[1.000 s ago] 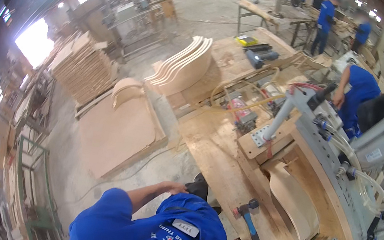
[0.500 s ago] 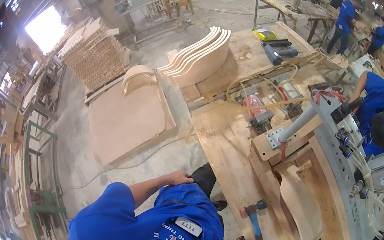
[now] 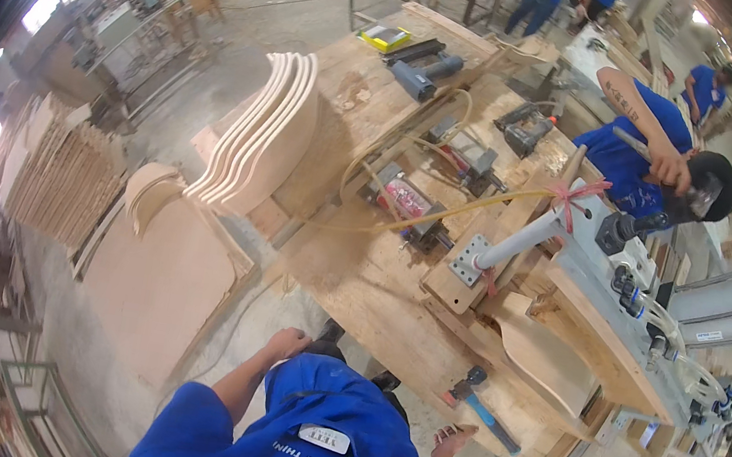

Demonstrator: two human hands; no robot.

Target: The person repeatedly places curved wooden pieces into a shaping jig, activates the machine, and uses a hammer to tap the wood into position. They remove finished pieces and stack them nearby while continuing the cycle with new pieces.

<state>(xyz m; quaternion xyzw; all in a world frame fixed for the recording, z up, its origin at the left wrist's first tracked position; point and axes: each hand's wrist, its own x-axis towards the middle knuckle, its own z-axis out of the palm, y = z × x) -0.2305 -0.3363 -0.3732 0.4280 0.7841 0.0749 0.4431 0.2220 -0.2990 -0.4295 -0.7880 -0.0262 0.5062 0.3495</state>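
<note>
Standing at the near edge of the workbench, the person in the blue shirt has both arms down and away from the body. The right hand hangs with fingers spread and loose, holding nothing, just short of the bench's edge. The hammer lies on the bench right beside it, up and slightly to the right of the fingertips, near but not touching as far as I can tell. Its long axis runs on a slant: the dark head sits at the upper left, closest to the hand, and the blue handle trails off to the lower right toward the bench corner. So the head end, not the grip, faces the hand.

The left hand is curled into a loose fist, empty by the look of it, on the far side of the body, over the floor beside a flat panel. It is well apart from the hammer; the right hand is plainly the nearer.

Just beyond the hammer lies a curved wooden blank, under the grey press. Further back on the bench are nailers and looping hoses. A stack of bent plywood stands at the left end, and another worker leans over the far side.
</note>
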